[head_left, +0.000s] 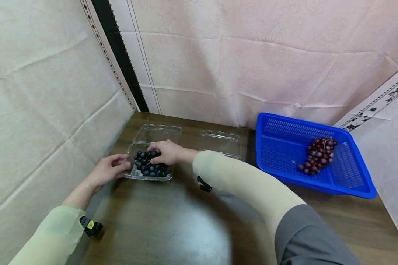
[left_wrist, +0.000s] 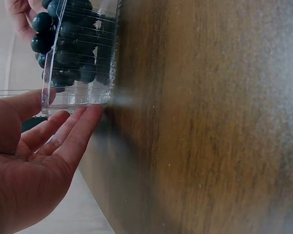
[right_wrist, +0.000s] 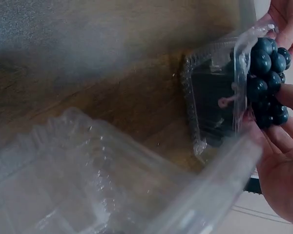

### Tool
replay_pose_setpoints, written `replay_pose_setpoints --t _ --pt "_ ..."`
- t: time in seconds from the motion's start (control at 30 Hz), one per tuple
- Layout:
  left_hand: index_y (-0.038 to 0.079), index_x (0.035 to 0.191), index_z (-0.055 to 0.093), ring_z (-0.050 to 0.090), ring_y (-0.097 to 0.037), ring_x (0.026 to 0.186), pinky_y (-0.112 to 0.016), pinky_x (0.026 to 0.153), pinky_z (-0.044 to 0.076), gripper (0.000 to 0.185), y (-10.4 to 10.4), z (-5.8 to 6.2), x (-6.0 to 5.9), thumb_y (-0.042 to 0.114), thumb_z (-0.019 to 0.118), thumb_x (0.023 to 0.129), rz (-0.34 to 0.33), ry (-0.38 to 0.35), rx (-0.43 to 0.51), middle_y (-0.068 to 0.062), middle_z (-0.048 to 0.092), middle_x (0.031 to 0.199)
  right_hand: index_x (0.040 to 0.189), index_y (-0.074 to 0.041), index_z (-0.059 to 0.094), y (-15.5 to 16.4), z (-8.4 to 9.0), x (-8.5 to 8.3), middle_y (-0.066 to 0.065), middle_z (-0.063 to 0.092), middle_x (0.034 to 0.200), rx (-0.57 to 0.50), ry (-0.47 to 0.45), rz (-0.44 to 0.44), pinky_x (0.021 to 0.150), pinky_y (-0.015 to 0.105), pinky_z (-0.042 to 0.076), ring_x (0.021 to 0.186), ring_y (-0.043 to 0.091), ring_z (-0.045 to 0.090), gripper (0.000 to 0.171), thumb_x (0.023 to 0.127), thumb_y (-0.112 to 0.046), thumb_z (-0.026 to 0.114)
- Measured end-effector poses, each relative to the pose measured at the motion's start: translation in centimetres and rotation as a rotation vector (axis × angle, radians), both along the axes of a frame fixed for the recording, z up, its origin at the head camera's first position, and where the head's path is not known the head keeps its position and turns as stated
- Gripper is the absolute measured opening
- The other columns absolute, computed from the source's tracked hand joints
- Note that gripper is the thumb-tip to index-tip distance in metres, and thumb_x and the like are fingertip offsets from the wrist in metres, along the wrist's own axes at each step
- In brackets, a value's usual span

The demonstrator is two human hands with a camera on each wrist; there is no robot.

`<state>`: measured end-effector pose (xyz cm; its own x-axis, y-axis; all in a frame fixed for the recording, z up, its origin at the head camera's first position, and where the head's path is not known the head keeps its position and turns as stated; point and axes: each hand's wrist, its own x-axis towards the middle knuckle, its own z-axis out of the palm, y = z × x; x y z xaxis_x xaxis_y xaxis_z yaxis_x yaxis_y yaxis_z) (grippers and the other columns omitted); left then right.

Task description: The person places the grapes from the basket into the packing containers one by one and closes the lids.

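A clear plastic clamshell box (head_left: 148, 177) sits on the table with its lid (head_left: 157, 133) folded back. Dark grapes (head_left: 152, 170) fill most of it, heaped above the rim in the right wrist view. My left hand (head_left: 107, 170) pinches the box's left side; in the left wrist view the thumb is over the rim and the fingers (left_wrist: 83, 131) touch the outer wall low down. From above, my right hand (head_left: 168, 152) reaches into the box. Its thumb and fingers are curled about the grape bunch (right_wrist: 265, 80), and the fingertips are partly hidden.
Right of the box, another clear clamshell (head_left: 220, 142) lies with its lid back, partly hidden under my right arm. A blue plastic basket (head_left: 273, 152) stands at the right, holding a bunch of red grapes (head_left: 319, 156). Cloth curtains (head_left: 199, 73) border the wooden table (head_left: 146, 221).
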<state>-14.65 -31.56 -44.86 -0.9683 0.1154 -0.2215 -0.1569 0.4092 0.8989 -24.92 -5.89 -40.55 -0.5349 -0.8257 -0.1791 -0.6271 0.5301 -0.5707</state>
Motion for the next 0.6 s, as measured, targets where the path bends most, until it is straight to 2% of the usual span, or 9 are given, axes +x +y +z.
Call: replay_pose_setpoints --t 0.2,0.33,0.6 --pt "-0.016 0.154 0.04 0.068 -0.018 0.112 -0.032 0.088 0.066 0.056 -0.1 -0.1 0.1 0.014 0.06 0.111 0.0 -0.008 -0.018 -0.038 0.058 0.141 0.148 -0.012 0.061 -0.8 -0.4 0.4 0.008 0.066 0.146 0.007 0.071 -0.011 0.115 0.03 0.049 0.135 0.02 0.061 0.045 0.107 -0.029 0.068" --pt "-0.015 0.155 0.039 0.067 -0.026 0.117 -0.032 0.088 0.066 0.057 -0.2 -0.2 0.0 0.015 0.06 0.111 0.001 -0.013 -0.022 -0.038 0.056 0.143 0.15 -0.011 0.059 -0.6 -0.3 0.5 0.008 0.064 0.149 0.01 0.065 -0.012 0.117 0.03 0.048 0.138 0.02 0.06 0.048 0.107 -0.031 0.069" --pt "-0.016 0.154 0.04 0.068 -0.023 0.115 -0.03 0.088 0.066 0.056 -0.1 0.1 0.1 0.014 0.06 0.111 0.006 -0.011 -0.004 -0.038 0.058 0.14 0.147 -0.006 0.061 0.0 0.6 0.4 0.007 0.067 0.146 -0.009 0.04 0.018 0.114 0.027 0.05 0.132 0.018 0.063 0.051 0.105 -0.034 0.072"
